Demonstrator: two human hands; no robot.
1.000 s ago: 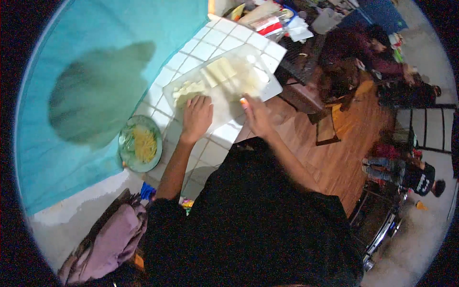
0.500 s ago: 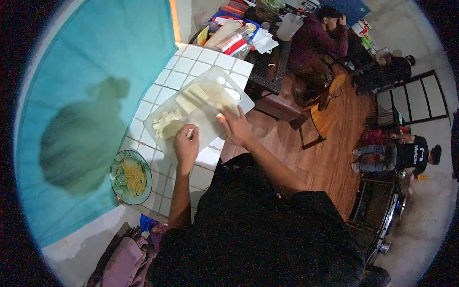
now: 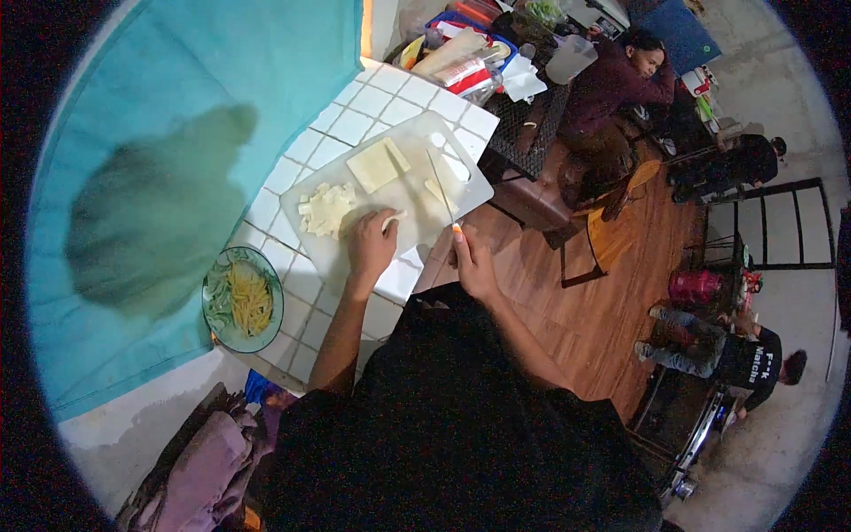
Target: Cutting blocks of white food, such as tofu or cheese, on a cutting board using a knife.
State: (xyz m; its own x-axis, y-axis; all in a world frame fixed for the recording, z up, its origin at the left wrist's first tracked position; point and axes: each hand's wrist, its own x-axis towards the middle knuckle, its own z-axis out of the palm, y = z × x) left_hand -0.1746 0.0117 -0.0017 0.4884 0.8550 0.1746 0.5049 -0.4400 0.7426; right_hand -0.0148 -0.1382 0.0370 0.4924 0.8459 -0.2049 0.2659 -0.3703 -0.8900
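Observation:
A white cutting board (image 3: 324, 253) lies on the tiled counter. On it rest a pale, cheese-like block (image 3: 372, 168) with a thin slice along its right edge, a pile of small pale cut pieces (image 3: 324, 210) at left, and a few pale strips (image 3: 439, 197) at right. My left hand (image 3: 372, 244) is over the board's near edge, fingertips pinching a small pale piece (image 3: 395, 217). In my right hand (image 3: 475, 262) is a knife (image 3: 441, 184), gripped by its orange-and-white handle. Its blade points away from me over the board's right part, apart from the block.
A glass bowl (image 3: 241, 335) of yellow strips stands on the counter's left. Beyond the board are a crate of packages (image 3: 461, 58) and a plastic jug (image 3: 570, 60). A wooden chair (image 3: 612, 235) and a seated person (image 3: 612, 97) are at right; other people are farther off.
The knife has moved off the block to the right and now shows sharply. My left hand stays pinched near the cut pile. The seated person's head has turned, and the whole view has shifted somewhat.

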